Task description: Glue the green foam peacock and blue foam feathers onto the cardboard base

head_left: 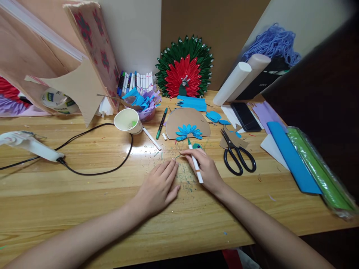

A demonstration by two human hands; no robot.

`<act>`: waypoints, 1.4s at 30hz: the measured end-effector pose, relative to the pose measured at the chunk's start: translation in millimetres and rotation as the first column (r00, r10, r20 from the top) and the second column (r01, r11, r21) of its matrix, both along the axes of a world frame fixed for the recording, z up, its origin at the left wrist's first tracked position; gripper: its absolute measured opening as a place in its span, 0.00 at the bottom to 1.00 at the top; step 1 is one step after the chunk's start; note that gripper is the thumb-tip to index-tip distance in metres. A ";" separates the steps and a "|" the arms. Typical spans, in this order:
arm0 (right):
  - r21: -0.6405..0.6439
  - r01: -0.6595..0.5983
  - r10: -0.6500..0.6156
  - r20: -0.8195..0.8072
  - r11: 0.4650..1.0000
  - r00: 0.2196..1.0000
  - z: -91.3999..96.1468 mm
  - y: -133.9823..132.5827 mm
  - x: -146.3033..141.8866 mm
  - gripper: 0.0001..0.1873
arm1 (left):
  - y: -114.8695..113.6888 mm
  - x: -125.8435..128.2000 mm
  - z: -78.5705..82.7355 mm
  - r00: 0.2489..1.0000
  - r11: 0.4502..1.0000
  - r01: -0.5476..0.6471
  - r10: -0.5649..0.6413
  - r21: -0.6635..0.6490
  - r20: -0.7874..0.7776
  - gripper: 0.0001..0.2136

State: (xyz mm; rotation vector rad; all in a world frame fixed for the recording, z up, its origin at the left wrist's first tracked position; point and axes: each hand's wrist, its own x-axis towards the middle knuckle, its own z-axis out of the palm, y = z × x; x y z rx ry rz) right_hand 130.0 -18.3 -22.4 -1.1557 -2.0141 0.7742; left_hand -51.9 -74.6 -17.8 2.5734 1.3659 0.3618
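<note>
My right hand has its fingers closed round a white marker with a green end pointing away from me. Its thumb and forefinger are pinched just left of the marker; whether something tiny is between them I cannot make out. Partly hidden beyond these fingers lies a small green piece with a dark dot on it. My left hand rests flat on the table, fingers stretched out. Farther off is a rounded cardboard piece with a fan of blue paper petals along its near edge.
Black-handled scissors lie to the right, near blue and green paper packs and a phone. At left stand a paper cup and a corded glue gun. A red-and-green paper peacock leans at the back.
</note>
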 end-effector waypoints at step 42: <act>-0.186 -0.095 0.094 -0.013 0.978 0.996 1.3 4.2 6.0 0.08 | -0.9 0.0 3.2 0.998 0.998 -0.015 0.019 -0.054 0.063 0.24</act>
